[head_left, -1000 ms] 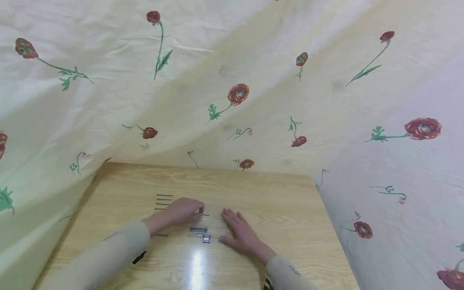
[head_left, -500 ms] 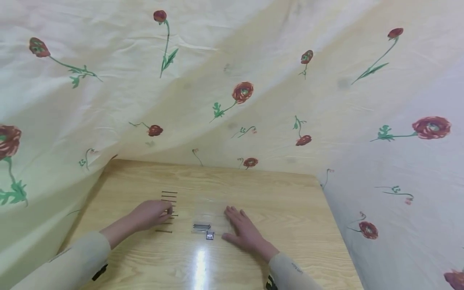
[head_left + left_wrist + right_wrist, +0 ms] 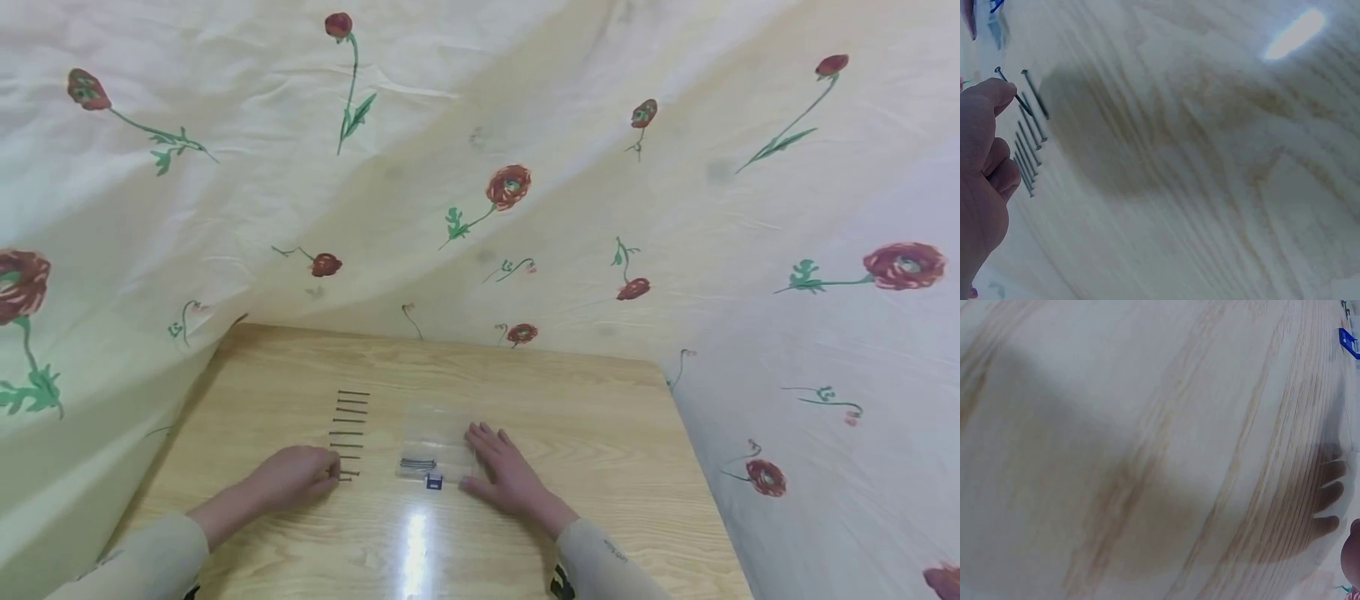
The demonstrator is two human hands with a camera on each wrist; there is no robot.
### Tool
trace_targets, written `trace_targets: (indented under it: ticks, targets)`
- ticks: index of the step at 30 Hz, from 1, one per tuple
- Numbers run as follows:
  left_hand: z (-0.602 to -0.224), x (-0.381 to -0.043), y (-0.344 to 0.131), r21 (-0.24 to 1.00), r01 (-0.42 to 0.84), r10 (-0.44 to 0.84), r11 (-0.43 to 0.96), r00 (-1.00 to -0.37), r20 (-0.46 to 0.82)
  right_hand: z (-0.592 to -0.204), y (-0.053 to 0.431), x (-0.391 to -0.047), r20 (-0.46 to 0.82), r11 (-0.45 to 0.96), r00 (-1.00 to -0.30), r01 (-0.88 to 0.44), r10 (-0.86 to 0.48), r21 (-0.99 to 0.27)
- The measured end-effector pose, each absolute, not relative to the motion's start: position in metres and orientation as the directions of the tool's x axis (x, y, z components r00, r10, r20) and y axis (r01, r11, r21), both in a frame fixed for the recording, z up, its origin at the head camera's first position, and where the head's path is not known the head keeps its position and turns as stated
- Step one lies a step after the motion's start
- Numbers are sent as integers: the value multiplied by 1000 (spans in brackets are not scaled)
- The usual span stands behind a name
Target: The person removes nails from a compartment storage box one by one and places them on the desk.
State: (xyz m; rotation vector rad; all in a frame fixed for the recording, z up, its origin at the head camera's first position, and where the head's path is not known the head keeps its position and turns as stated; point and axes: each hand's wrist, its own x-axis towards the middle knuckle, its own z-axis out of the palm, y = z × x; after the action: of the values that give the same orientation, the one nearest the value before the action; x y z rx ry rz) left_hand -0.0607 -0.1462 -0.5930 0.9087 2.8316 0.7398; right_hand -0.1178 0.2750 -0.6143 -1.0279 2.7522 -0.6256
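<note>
In the head view my left hand is at the near end of a column of dark nails lying side by side on the wooden table. Its thumb and index finger pinch one nail, seen in the left wrist view slanting across another nail. My right hand lies with fingers extended at the right edge of a clear plastic bag. Several nails lie together at the bag's near left part. Only a bit of the right hand shows in the right wrist view.
A small blue and white piece sits at the bag's near edge. The wooden table is bordered by a flower-printed cloth at the back and sides. A bright light reflection falls on the table's near middle.
My left hand has moved from over the bag leftward to the nails, then toward the near end of their column. My right hand has stayed at the bag's edge.
</note>
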Motion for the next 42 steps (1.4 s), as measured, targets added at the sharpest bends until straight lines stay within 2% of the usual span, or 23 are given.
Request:
trace_targets:
  ticks: [7, 15, 28, 35, 42]
  targets:
    - [-606, -58, -145, 437, 576, 604, 691, -792, 88, -613, 275, -118, 16, 684, -760, -594, -650, -423]
    - [-612, -54, -146, 348, 580, 580, 737, -806, 117, -613, 274, -118, -9, 693, -763, -582, -646, -425]
    - [-624, -55, -147, 366, 564, 531, 740, -825, 196, -615, 274, -119, 36, 678, -757, -605, -653, -416]
    - [-627, -60, -152, 365, 591, 541, 719, -806, 239, -615, 271, -121, -4, 696, -764, -586, -646, -415]
    - [-626, -63, -155, 376, 572, 534, 730, -819, 210, -615, 269, -123, -20, 708, -774, -568, -633, -420]
